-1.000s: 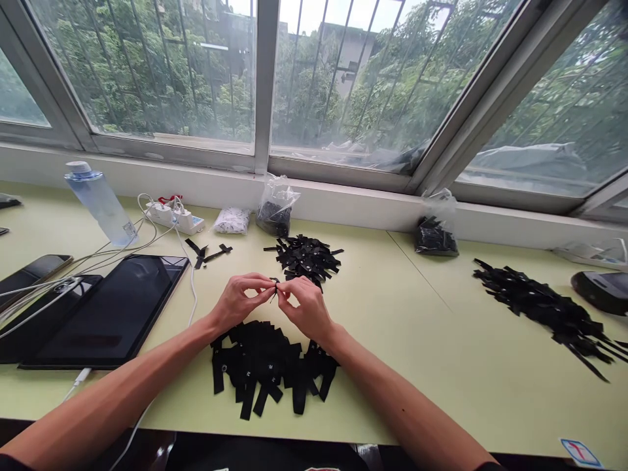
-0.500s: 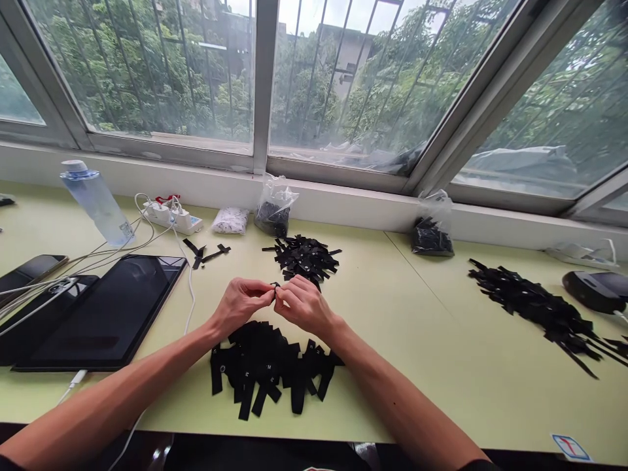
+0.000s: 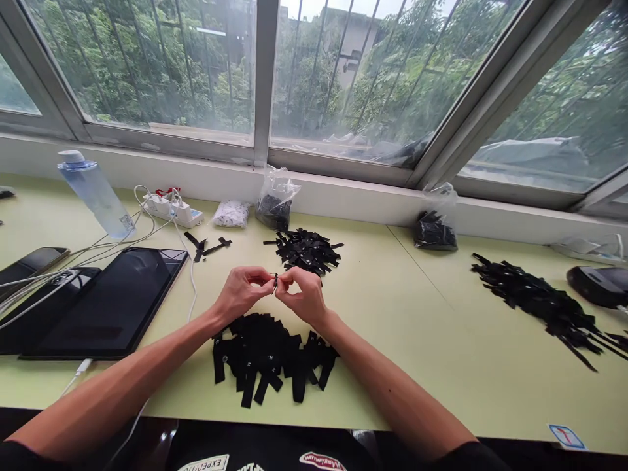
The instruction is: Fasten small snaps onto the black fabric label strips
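Note:
Fingertip to fingertip, my left hand [image 3: 244, 290] and my right hand [image 3: 303, 292] pinch a small black fabric strip [image 3: 275, 282] between them. Most of the strip is covered by the fingers. Both hands are raised over the table, in front of a heap of short black strips [image 3: 308, 252]. Nearer to me, between my forearms, lies a pile of wider black fabric strips [image 3: 267, 353]; some of these carry a small white letter M.
Left are a tablet [image 3: 108, 307], phones, cables, a power strip [image 3: 171, 208] and a water bottle [image 3: 98, 196]. Bags of black pieces [image 3: 275, 208] [image 3: 436, 229] and a white packet [image 3: 230, 214] stand by the window. Another black strip pile [image 3: 534, 294] lies right.
My right hand's fingers have turned, so the thumb and forefinger now show in a rounded pinch. Both hands still hold the strip. The view has tilted slightly.

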### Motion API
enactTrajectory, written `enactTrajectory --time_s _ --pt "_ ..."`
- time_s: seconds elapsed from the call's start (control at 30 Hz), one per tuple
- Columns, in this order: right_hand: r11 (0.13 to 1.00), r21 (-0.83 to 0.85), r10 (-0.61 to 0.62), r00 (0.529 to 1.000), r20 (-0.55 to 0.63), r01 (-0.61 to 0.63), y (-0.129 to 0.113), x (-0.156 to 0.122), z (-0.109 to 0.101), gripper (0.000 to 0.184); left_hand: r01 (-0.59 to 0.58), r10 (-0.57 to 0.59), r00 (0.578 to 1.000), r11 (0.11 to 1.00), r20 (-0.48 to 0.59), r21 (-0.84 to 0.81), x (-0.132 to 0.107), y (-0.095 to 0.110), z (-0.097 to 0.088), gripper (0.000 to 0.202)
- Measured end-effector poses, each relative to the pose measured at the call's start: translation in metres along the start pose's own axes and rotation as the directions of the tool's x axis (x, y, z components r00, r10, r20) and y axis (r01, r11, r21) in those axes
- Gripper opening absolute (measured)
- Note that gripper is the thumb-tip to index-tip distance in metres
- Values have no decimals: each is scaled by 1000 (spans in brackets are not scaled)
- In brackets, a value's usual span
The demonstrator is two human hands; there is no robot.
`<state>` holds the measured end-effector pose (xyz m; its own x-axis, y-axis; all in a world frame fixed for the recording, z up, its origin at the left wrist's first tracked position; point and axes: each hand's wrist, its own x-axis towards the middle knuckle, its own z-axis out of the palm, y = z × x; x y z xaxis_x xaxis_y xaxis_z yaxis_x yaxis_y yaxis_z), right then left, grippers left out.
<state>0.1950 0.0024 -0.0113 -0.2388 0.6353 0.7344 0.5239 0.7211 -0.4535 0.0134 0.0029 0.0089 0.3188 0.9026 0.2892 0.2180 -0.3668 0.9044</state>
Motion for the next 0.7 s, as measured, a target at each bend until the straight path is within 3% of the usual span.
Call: enactTrajectory --time_s 0.13,0.27,0.47,0.7 --pt "990 -54 135 980 149 -129 9 0 0 10 -200 189 980 905 66 375 7 -11 -13 14" --pt "978 -181 155 948 277 -107 21 -2 -6 13 -261 190 964 791 184 553 10 -24 -22 20" --pt "977 -211 92 932 351 -17 23 -1 -11 11 -300 192 953 722 236 624 14 -39 -25 25" --pt "983 -180 97 930 356 -33 26 -1 -5 9 -336 250 942 703 225 627 14 -45 -22 27"
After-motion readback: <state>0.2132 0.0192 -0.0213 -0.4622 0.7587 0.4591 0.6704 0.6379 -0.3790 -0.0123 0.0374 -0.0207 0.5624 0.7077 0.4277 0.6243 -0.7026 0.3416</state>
